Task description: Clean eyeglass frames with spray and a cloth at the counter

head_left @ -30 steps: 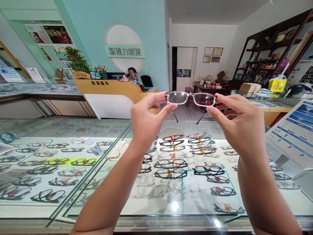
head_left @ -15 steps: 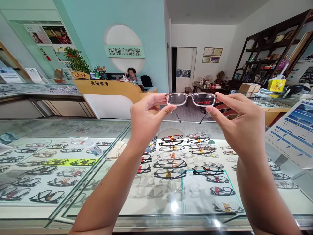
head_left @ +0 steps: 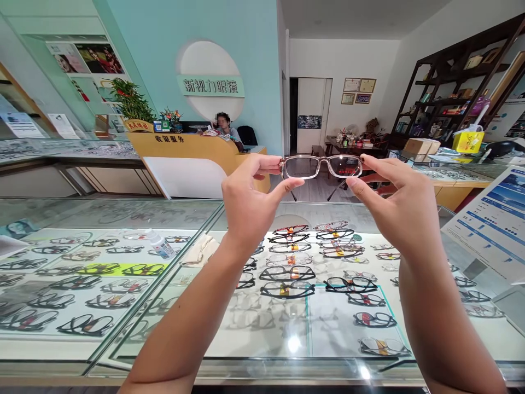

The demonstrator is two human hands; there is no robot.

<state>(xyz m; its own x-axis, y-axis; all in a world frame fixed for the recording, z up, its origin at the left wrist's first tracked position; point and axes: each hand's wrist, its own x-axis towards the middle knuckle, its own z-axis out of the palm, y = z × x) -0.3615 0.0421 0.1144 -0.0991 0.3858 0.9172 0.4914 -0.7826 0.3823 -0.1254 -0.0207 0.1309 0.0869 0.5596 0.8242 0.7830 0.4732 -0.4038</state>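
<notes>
A pair of eyeglasses (head_left: 322,158) with a clear frame and dark temples is held up in the air, level, above the far edge of the glass display case (head_left: 250,365). My left hand (head_left: 256,191) pinches its left end between thumb and fingers. At the other end, my right hand (head_left: 391,191) grips the right hinge area the same way. Red lettering shows on the right lens. The temples are unfolded and point away from me, partly hidden behind the lenses and my fingers. Below, several eyeglasses (head_left: 287,273) lie in rows inside the case.
On the left case stands a white bottle (head_left: 161,245), with a beige cloth (head_left: 200,250) beside it. A printed sheet (head_left: 492,224) leans at the right. Beyond are a yellow counter (head_left: 184,150) with a seated person (head_left: 223,128) and dark shelves (head_left: 455,87).
The eyeglasses have tilted slightly in my hands, their temples now showing less below the lenses. My left thumb lies a little further right over the lens edge. The view has shifted slightly.
</notes>
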